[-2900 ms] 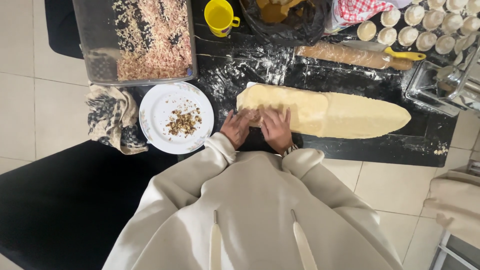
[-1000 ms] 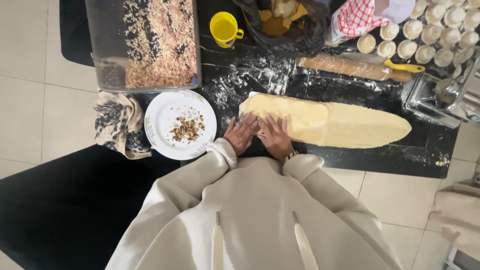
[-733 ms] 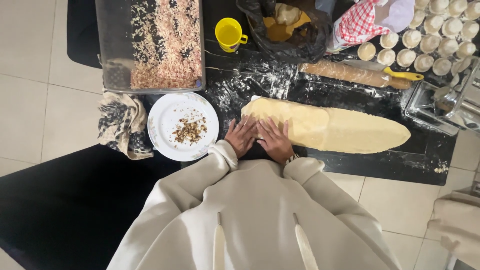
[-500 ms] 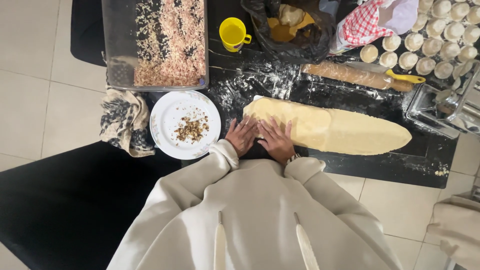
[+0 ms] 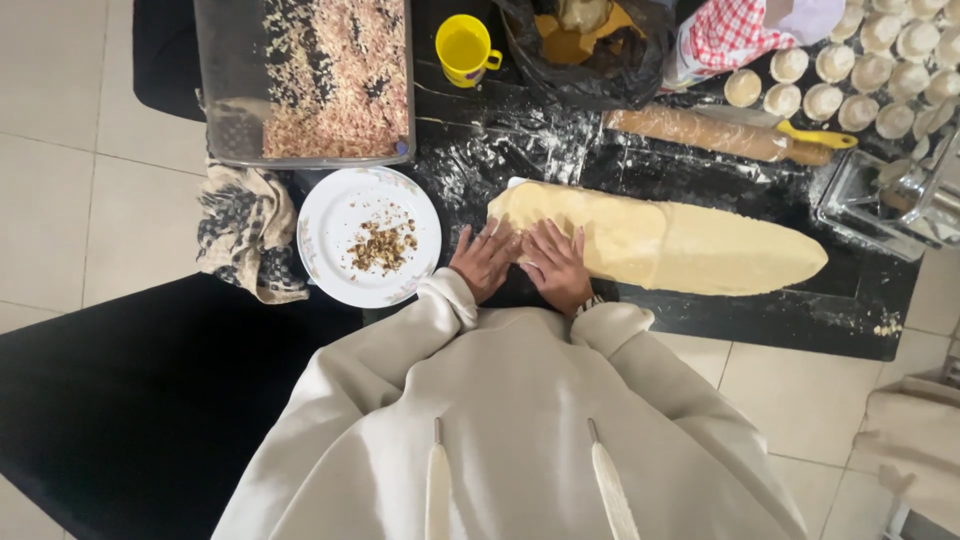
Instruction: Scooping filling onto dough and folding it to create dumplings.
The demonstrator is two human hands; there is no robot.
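Both hands lie flat and open, fingers spread, side by side on the near end of a long pale dough sheet (image 5: 670,240): the left hand (image 5: 485,262) at its corner, the right hand (image 5: 557,268) just beside it. The dough stretches away to the right across the floured black bench (image 5: 800,320). Rolling its edge well likely needs even, light pressure from both palms. A white plate (image 5: 368,236) of chopped filling sits left of the hands.

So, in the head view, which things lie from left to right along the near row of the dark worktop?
Patterned cloth → white plate → left hand → right hand → sheet of dough → metal pasta machine.
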